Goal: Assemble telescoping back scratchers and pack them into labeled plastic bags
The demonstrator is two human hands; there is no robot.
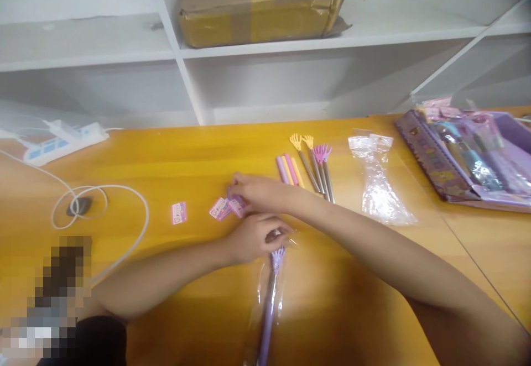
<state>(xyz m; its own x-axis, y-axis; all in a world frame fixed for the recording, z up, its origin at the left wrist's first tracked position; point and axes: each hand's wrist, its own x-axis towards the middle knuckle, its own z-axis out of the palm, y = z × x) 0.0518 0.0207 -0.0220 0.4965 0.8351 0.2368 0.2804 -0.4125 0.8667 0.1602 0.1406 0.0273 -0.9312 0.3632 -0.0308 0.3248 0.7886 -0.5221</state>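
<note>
My left hand [255,239] pinches the open end of a clear plastic bag [259,291] between thumb and fingers. Inside this bag lies a purple back scratcher [269,310] with a small hand-shaped head, pointing away from me. Crossing beyond the left one, my right hand [253,192] has its fingers closed at a small pink and purple printed card [238,207]. Other such cards [219,209] lie against it, partly overlapping. A single card [179,213] rests apart, further left. My right fingertips are partly hidden, and the right forearm passes over the table.
Metal-rod back scratchers with yellow heads [302,142] and magenta heads [322,153] lie beside coloured handle tubes [288,170]. Right of them are empty clear bags [381,183] and a purple box [431,158] of bagged items. A power strip [68,144], a white cable [145,205] and a shelved carton [265,12] also show.
</note>
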